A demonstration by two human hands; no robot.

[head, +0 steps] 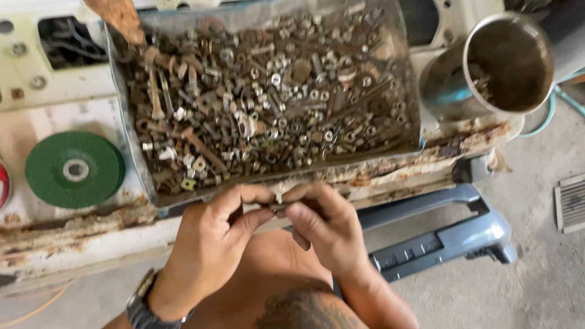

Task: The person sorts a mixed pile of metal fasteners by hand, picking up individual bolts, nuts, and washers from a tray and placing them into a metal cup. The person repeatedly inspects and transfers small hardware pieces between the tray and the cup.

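Both hands meet at the near edge of the bench (67,244), at 6 o'clock in the view. The left hand (210,244) and the right hand (323,234) pinch a small metal part (279,206) between thumbs and fingertips, each grip clenched on it; it looks like a nut or short bolt, though the fingers hide most of it. A watch (143,307) sits on the left wrist.

Just beyond the hands, toward 12 o'clock, lies a clear tray (131,155) heaped with rusty and bright nuts, bolts and washers (268,103). Its near wall stands right behind the fingertips. At 9 o'clock a green grinding disc (74,169) lies flat on the bench, well apart from the hands, with a red round thing (3,186) cut off by the frame edge beside it. At 2 o'clock a steel cup (509,61) rests tilted, mouth toward the camera, with a few small parts inside.

The bench is a white painted metal panel, its paint flaking and its front edge badly rusted. Below it, at 4 o'clock, a grey-blue plastic panel (445,240) lies on a dusty concrete floor (536,286), and a slatted grille (571,201) lies at 3 o'clock.
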